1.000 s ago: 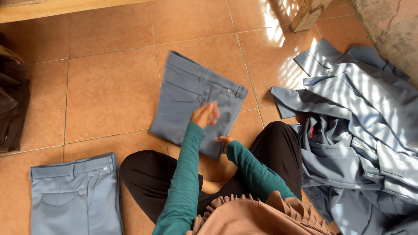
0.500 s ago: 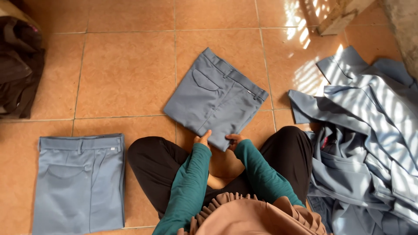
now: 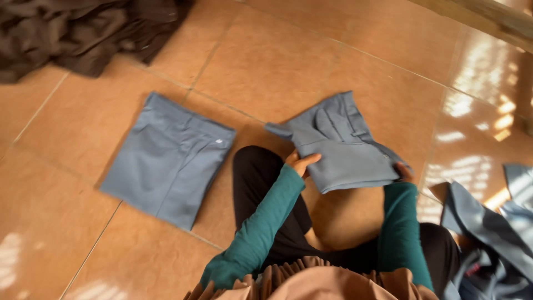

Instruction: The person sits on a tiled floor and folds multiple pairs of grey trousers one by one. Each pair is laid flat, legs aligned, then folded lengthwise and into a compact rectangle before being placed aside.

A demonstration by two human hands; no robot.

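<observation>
I sit cross-legged on an orange tiled floor. A folded pair of grey-blue trousers is lifted just above my knees. My left hand grips its near left edge and my right hand grips its near right edge. Both arms wear teal sleeves. Flat on the tiles to my left lies a second folded grey-blue pair, apart from both hands.
A heap of dark brown cloth lies at the far left. Several loose grey-blue garments are piled at my right side. A wooden edge runs along the top right. Sun patches fall on the tiles at right.
Both hands have taken hold of the folded trousers and raised them off the floor, swinging them leftward. The view has turned left, bringing the other folded pair closer to centre.
</observation>
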